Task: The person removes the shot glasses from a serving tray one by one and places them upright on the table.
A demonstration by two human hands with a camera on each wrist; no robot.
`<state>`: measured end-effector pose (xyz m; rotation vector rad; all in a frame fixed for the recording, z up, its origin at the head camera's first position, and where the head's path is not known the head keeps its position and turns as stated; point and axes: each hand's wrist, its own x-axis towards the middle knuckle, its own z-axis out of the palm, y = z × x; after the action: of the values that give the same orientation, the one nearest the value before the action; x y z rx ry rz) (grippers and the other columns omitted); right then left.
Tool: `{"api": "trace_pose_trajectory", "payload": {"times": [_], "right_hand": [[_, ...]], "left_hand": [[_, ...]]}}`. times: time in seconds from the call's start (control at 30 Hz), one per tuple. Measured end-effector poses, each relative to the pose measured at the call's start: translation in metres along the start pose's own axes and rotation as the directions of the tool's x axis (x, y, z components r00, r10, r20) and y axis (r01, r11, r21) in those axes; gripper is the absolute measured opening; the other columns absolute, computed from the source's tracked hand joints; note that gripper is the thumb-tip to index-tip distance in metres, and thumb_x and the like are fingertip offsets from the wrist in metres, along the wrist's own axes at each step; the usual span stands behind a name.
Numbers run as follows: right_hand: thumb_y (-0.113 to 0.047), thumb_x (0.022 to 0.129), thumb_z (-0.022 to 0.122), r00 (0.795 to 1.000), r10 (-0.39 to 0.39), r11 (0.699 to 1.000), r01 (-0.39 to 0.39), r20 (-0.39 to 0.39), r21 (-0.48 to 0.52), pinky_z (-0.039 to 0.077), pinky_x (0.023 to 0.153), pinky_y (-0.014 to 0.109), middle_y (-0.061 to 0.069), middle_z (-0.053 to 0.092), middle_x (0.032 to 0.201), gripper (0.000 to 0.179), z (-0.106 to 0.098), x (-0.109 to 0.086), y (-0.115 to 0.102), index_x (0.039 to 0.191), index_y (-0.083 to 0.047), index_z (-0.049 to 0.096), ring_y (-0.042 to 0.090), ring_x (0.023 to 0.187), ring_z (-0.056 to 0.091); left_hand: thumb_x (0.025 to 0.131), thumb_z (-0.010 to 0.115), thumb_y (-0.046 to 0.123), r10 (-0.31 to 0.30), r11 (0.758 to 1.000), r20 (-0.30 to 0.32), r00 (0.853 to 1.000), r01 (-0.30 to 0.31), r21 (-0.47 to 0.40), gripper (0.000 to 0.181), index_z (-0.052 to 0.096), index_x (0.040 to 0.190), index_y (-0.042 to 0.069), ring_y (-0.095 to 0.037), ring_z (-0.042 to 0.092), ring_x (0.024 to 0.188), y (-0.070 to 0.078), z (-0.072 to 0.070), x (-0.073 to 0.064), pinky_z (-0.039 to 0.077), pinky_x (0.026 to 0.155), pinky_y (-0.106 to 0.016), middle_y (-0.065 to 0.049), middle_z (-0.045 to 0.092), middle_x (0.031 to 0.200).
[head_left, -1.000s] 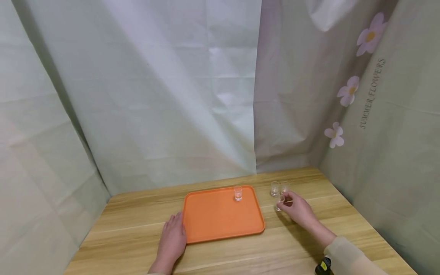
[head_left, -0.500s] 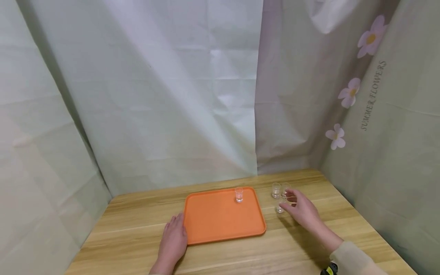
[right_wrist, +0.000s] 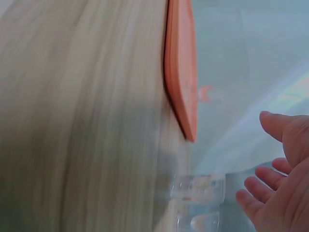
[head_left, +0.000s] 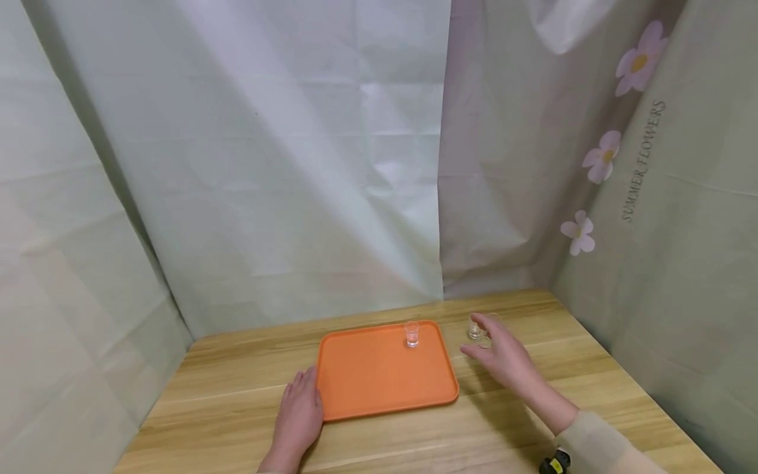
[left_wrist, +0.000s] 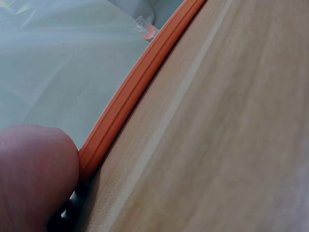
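An orange tray [head_left: 379, 385] lies on the wooden table, with a small clear shot glass [head_left: 411, 334] upright near its far right corner. My left hand [head_left: 298, 413] rests flat along the tray's left edge; in the left wrist view the thumb [left_wrist: 36, 176] touches the orange rim [left_wrist: 126, 104]. Right of the tray, my right hand [head_left: 503, 353] hovers with thumb and fingers spread apart, holding nothing. It partly covers a group of clear shot glasses, one of which [head_left: 474, 327] shows just beyond the fingertips. Two of them [right_wrist: 199, 188] stand beside the fingers in the right wrist view.
The wooden tabletop [head_left: 231, 388] extends around the tray. Pale curtains [head_left: 284, 164] hang behind and at both sides, with printed flowers on the right. A dark device with a yellow mark [head_left: 555, 462] sits by the right sleeve [head_left: 595, 438].
My right hand has come off the nearest shot glass, spread its thumb and fingers wider and shifted a little left. My left hand, the tray and the glass on it stay put.
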<state>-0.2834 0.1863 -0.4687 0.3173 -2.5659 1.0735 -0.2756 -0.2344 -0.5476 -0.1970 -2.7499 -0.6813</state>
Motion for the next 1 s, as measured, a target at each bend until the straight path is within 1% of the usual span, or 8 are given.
{"api": "trace_pose_trajectory", "payload": {"times": [0.1, 0.23, 0.4, 0.53, 0.6, 0.73, 0.87, 1.0], "right_hand": [[-0.024, 0.099, 0.086, 1.000, -0.009, 1.000, 0.009, 0.028, 0.004, 0.044, 0.117, 0.072, 0.028, 0.053, 0.161, 0.077, 0.008, 0.002, -0.008, 0.163, 0.000, 0.050, 0.052, 0.148, 0.049], [-0.028, 0.099, 0.086, 0.996, -0.024, 1.000, 0.025, 0.091, -0.006, 0.041, 0.119, 0.073, 0.029, 0.045, 0.167, 0.084, 0.020, 0.003, -0.017, 0.167, -0.004, 0.044, 0.053, 0.153, 0.043], [-0.029, 0.099, 0.086, 0.989, -0.048, 0.998, 0.041, 0.137, 0.054, 0.039, 0.122, 0.071, 0.025, 0.043, 0.170, 0.087, 0.038, 0.009, -0.029, 0.169, -0.005, 0.040, 0.049, 0.156, 0.041], [-0.028, 0.100, 0.086, 0.987, -0.047, 0.994, 0.031, 0.156, 0.103, 0.036, 0.125, 0.069, 0.024, 0.041, 0.171, 0.089, 0.054, 0.014, -0.036, 0.170, -0.005, 0.039, 0.048, 0.157, 0.039], [-0.028, 0.100, 0.086, 0.987, -0.033, 0.993, 0.015, 0.155, 0.117, 0.036, 0.125, 0.068, 0.024, 0.041, 0.172, 0.089, 0.061, 0.016, -0.037, 0.171, -0.004, 0.038, 0.047, 0.157, 0.039], [-0.031, 0.099, 0.086, 0.988, 0.018, 0.991, -0.038, 0.153, 0.129, 0.041, 0.123, 0.067, 0.023, 0.044, 0.170, 0.091, 0.073, 0.021, -0.036, 0.171, -0.005, 0.037, 0.046, 0.155, 0.043], [-0.035, 0.099, 0.086, 0.986, 0.060, 0.987, -0.083, 0.158, 0.140, 0.044, 0.120, 0.066, 0.022, 0.048, 0.166, 0.090, 0.083, 0.031, -0.036, 0.170, -0.005, 0.039, 0.044, 0.152, 0.048], [-0.034, 0.100, 0.086, 0.983, 0.080, 0.982, -0.106, 0.164, 0.157, 0.046, 0.120, 0.064, 0.024, 0.050, 0.164, 0.088, 0.093, 0.042, -0.035, 0.169, -0.002, 0.040, 0.045, 0.150, 0.050]], "left_hand": [[0.110, 0.052, 0.003, -0.009, 1.000, 0.006, 1.000, 0.009, 0.000, 0.049, 0.050, 0.155, -0.014, -0.058, 0.043, 0.150, 0.001, 0.000, 0.000, 0.029, 0.127, -0.071, -0.036, 0.054, 0.156], [0.110, 0.052, 0.003, -0.018, 1.000, 0.017, 1.000, 0.018, -0.001, 0.049, 0.049, 0.156, -0.015, -0.057, 0.043, 0.151, 0.000, 0.001, -0.001, 0.029, 0.127, -0.071, -0.036, 0.053, 0.157], [0.110, 0.052, 0.002, -0.009, 1.000, 0.011, 1.000, 0.009, 0.001, 0.049, 0.049, 0.156, -0.015, -0.057, 0.043, 0.151, 0.001, 0.001, 0.000, 0.029, 0.127, -0.071, -0.036, 0.053, 0.157], [0.109, 0.052, 0.001, 0.003, 1.000, -0.009, 1.000, -0.003, 0.000, 0.048, 0.051, 0.154, -0.015, -0.058, 0.044, 0.150, 0.001, 0.002, -0.001, 0.030, 0.127, -0.071, -0.036, 0.055, 0.155], [0.109, 0.052, 0.001, 0.016, 1.000, -0.016, 1.000, -0.016, -0.003, 0.047, 0.052, 0.153, -0.016, -0.058, 0.046, 0.148, 0.001, 0.003, -0.001, 0.032, 0.125, -0.072, -0.037, 0.056, 0.153], [0.109, 0.052, 0.000, 0.032, 0.999, -0.014, 0.999, -0.032, -0.002, 0.046, 0.053, 0.151, -0.017, -0.059, 0.048, 0.146, 0.002, 0.005, -0.002, 0.034, 0.124, -0.072, -0.038, 0.057, 0.151], [0.110, 0.051, 0.001, 0.013, 1.000, -0.006, 1.000, -0.013, 0.000, 0.047, 0.051, 0.153, -0.017, -0.058, 0.046, 0.148, 0.002, 0.003, -0.003, 0.031, 0.126, -0.070, -0.038, 0.055, 0.153], [0.108, 0.052, 0.000, 0.016, 1.000, -0.041, 0.999, -0.017, -0.025, 0.047, 0.053, 0.152, -0.016, -0.059, 0.047, 0.146, 0.001, 0.002, -0.003, 0.032, 0.125, -0.072, -0.038, 0.056, 0.152]]}}
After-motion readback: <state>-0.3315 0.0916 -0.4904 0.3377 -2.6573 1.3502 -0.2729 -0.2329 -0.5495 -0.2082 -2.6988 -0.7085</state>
